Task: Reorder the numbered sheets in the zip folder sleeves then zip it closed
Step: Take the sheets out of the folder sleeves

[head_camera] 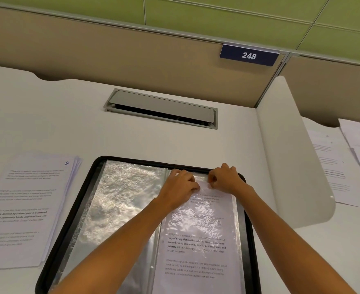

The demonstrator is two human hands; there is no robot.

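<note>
I sat in an office cubicle: a white counter (68,115) with a grey cable hatch (162,108), beige partition panels (111,56) behind, a blue plate (249,55) numbered 248, and a white side divider (291,155) screening the neighbouring desk.

White desk (68,115) filling the middle of the frame, grey cable hatch (162,108) set into it at upper centre, beige partition (111,54) behind, blue plate reading 248 (249,55) at upper right, green panelled wall (217,11) along the top, white curved divider (291,155) at right, neighbouring desk (315,240) beyond it
</note>
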